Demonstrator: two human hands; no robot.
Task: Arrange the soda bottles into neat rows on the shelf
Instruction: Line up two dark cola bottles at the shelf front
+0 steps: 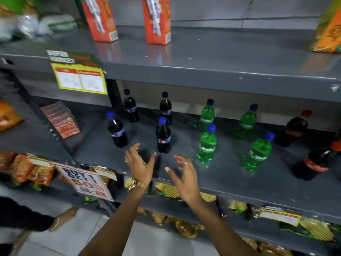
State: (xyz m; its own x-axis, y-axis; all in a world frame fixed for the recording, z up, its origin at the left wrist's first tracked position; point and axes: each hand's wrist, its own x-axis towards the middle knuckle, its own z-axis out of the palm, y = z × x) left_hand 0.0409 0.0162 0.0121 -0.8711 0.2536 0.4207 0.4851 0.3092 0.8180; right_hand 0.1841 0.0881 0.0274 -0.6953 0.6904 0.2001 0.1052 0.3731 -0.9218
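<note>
On the grey middle shelf (230, 183) stand several dark cola bottles with blue caps; the nearest one (163, 137) is just beyond my hands, another (117, 131) to its left. To the right are several green soda bottles (207, 143), also blue-capped. Two dark bottles with red labels (313, 163) stand at the far right. My left hand (139, 164) and my right hand (183, 171) hover over the shelf's front edge, fingers spread, holding nothing and touching no bottle.
The upper shelf (203, 71) overhangs the bottles and carries orange cartons (156, 21). A yellow price sign (79, 78) hangs from it at left. A "Buy 1 Get 1" sign (86, 182) and snack bags (184, 228) lie below. Another person's arm (55, 221) is at lower left.
</note>
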